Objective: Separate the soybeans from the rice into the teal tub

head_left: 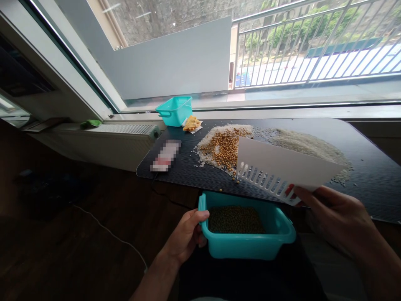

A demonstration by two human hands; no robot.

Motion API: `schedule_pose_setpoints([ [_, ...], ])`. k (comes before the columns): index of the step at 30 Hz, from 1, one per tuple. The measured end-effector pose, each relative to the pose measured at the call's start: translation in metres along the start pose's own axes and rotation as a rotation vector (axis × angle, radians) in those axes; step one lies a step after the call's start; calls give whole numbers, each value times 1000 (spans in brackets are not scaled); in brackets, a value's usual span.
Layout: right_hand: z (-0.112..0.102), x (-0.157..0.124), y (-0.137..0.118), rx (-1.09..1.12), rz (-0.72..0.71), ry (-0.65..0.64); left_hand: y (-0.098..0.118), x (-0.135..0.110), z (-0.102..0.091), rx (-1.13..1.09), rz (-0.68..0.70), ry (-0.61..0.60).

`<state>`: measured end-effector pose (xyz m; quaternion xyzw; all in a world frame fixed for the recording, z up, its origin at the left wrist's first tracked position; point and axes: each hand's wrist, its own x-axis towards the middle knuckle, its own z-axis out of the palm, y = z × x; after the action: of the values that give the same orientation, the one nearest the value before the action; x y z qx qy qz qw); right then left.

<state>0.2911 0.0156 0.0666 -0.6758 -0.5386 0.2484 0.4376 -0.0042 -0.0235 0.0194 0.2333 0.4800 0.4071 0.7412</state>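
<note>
My left hand (188,234) grips the left rim of a turquoise plastic basin (247,246), thumb over the edge. Small dark green beans (234,219) cover the basin's bottom; it sits below the table's front edge. In my right hand (332,213) is a white slotted card (282,167), pinched at its lower right corner and tilted above the table edge. Behind the card's left end lies a heap of yellow soybeans (224,146) mixed with whitish grains (205,144). A pile of pale rice (313,144) spreads behind the card to the right.
On the dark table (369,175), a second turquoise basin (177,110) stands at the back left beside a crumpled yellow cloth (192,123). A blurred-out phone-like object (166,155) with a cable lies at the left. A radiator (122,136) and window adjoin the table.
</note>
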Motion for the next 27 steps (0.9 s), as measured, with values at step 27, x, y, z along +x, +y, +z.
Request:
schedule_pose_setpoints([
  [27, 24, -3, -4, 76, -119, -324, 3, 0, 1, 14, 1, 44],
])
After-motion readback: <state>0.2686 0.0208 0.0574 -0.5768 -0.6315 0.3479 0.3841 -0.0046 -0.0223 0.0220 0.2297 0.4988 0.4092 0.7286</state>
